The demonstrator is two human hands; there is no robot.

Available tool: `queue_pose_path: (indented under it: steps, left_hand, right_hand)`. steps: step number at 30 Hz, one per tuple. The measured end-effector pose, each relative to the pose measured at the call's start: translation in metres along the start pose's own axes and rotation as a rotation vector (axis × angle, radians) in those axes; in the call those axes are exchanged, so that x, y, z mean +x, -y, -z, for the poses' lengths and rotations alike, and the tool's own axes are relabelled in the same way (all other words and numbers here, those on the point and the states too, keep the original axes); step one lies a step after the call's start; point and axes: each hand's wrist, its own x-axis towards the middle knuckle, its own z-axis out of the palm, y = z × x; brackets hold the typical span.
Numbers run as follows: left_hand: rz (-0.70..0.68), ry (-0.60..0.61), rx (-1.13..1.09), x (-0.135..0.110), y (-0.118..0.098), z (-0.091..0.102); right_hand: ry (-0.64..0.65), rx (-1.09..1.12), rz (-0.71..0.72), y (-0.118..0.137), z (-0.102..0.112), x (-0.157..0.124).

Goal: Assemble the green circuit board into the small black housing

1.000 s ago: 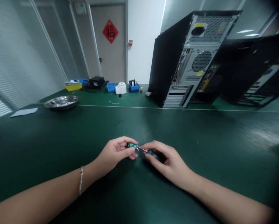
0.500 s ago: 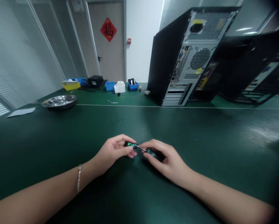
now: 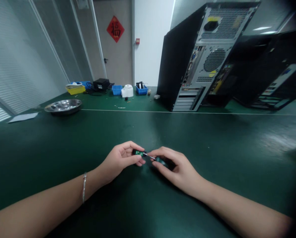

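My left hand [image 3: 120,161] pinches a small green circuit board [image 3: 138,152] between thumb and fingers, just above the green table mat [image 3: 148,132]. My right hand [image 3: 174,167] grips a small screwdriver [image 3: 151,157], its thin metal tip touching the board's right end. Both hands meet near the middle of the table, close to its near edge. A thin bracelet [image 3: 84,186] sits on my left wrist.
A black computer tower [image 3: 200,56] stands at the back right, rear panel facing me, with more open cases [image 3: 269,72] to its right. A steel bowl [image 3: 63,106] and a paper sheet [image 3: 22,117] lie at the left. Blue and yellow bins [image 3: 117,90] and a white device [image 3: 127,91] line the far edge.
The hands stay together on the board; only the view has shifted slightly, with the screwdriver tip still at the board's end.
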Motion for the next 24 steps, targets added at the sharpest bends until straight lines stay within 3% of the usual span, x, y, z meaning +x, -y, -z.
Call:
queue_pose_path:
  steps: [24]
  left_hand:
    - [0.002,0.037,-0.04,-0.0008,0.0006,0.0027]
  right_hand:
    - [0.003,-0.019,-0.006,-0.0002,-0.0005,0.0006]
